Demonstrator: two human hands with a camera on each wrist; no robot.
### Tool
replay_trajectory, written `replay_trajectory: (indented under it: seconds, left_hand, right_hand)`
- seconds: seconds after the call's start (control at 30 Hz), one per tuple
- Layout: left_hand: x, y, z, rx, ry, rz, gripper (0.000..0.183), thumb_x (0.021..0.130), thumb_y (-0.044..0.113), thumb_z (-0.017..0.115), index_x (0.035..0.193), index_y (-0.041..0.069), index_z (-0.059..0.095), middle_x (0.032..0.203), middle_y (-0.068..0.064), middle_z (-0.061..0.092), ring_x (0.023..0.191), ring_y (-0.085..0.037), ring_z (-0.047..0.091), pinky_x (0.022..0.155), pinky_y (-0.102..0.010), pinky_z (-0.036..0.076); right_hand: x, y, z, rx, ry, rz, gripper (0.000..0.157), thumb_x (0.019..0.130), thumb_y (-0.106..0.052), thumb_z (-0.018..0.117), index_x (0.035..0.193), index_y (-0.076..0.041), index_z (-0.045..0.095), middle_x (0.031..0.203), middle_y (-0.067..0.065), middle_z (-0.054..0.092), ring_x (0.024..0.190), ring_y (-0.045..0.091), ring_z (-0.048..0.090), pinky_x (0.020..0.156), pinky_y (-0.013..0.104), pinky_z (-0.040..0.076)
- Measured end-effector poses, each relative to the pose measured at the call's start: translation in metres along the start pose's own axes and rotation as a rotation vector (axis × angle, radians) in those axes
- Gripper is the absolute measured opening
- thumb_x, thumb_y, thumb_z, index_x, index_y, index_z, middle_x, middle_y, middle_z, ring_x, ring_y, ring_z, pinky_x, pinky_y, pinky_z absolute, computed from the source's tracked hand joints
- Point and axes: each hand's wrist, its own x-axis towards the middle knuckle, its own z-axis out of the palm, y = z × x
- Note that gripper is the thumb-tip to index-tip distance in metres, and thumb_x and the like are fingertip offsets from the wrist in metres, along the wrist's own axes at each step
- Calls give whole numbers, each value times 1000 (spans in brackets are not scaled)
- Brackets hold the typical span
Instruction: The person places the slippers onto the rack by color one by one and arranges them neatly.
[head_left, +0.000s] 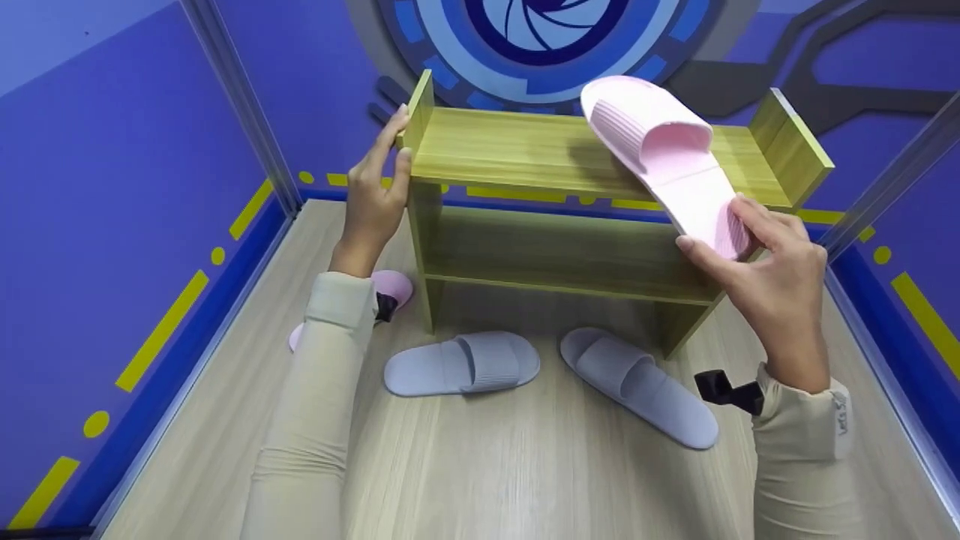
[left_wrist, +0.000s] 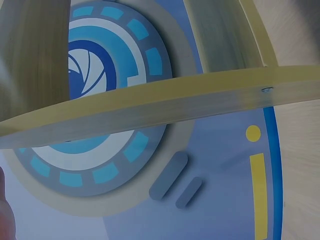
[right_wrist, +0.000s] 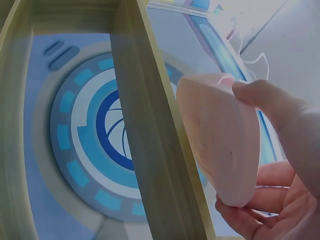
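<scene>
My right hand [head_left: 784, 277] grips a pale pink slipper [head_left: 652, 142] by its heel end, thumb on one edge and fingers on the other. The slipper is tilted, toe toward the back, above the top board of a wooden shelf rack [head_left: 517, 150]. In the right wrist view the slipper's underside [right_wrist: 225, 145] faces the camera. My left hand [head_left: 375, 195] touches the outside of the rack's left side panel with fairly straight fingers. Two grey slippers, one on the left [head_left: 461, 365] and one on the right [head_left: 637, 386], lie on the floor before the rack.
Another pink slipper [head_left: 392, 286] lies on the floor left of the rack, partly hidden by my left sleeve. The rack has a lower shelf [head_left: 562, 251]. Behind stands a blue patterned wall [head_left: 315, 90], with metal posts [head_left: 240, 97] at the corners.
</scene>
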Motion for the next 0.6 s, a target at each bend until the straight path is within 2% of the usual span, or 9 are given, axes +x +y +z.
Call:
replay_trajectory:
  seconds: [0.13, 0.27, 0.4, 0.6]
  left_hand:
    - [0, 0, 0, 0, -1, 0, 38, 98, 8, 52, 135, 3, 53, 144, -8, 51, 134, -14, 46, 112, -27, 36]
    - [0, 0, 0, 5, -1, -6, 38, 98, 9, 53, 136, 3, 53, 144, -8, 51, 134, -15, 46, 112, -27, 36]
    - [-1, 0, -1, 10, 0, -17, 38, 98, 10, 53, 136, 4, 52, 144, -7, 51, 134, -14, 46, 112, -26, 36]
    - [0, -2, 0, 3, 14, 3, 38, 98, 7, 53, 135, 2, 53, 143, -9, 52, 134, -15, 46, 112, -27, 36]
  right_hand:
    - [4, -3, 5, -27, -8, 25, 64, 67, -30, 88, 123, -8, 66, 127, 13, 64, 108, 29, 57, 80, 20, 35]
    - [8, -5, 9, -46, -37, 77, 70, 68, -37, 87, 127, -9, 63, 131, 13, 61, 113, 32, 54, 85, 36, 40]
    - [11, -8, 13, -56, -52, 93, 68, 69, -40, 85, 126, -9, 64, 131, 13, 62, 112, 32, 53, 83, 37, 40]
    - [13, -15, 19, -68, -73, 90, 56, 72, -46, 81, 108, -4, 70, 108, 17, 67, 101, 30, 51, 72, 33, 33]
